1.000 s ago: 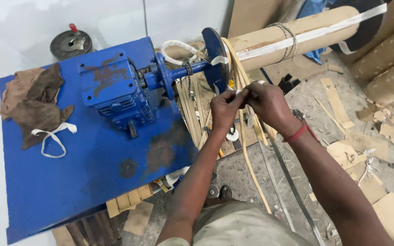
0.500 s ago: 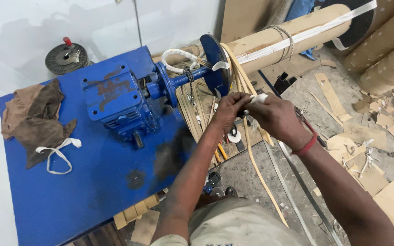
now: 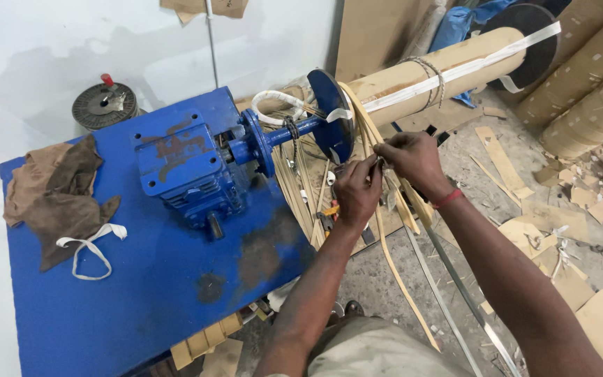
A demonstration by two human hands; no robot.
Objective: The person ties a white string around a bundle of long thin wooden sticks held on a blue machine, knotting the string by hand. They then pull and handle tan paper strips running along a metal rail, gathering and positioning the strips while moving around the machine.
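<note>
Both arms reach forward from the bottom edge, forearms converging just right of the blue disc (image 3: pixel 332 112) on the blue machine (image 3: pixel 183 167). Left hand (image 3: pixel 357 192) is knuckles-up with fingers curled in and tips pressed together, pinching the tan strips (image 3: pixel 375 150) where they drape off the cardboard tube (image 3: pixel 427 70); right hand (image 3: pixel 413 159), red band (image 3: pixel 447 199) at the wrist, meets it from the right, fingertips closed on the same strips, the two hands touching at the tips. Strips hang from the pinch down to the littered floor (image 3: pixel 525 230), beside the blue table (image 3: pixel 106 300) with its brown rag (image 3: pixel 57 195).
</note>
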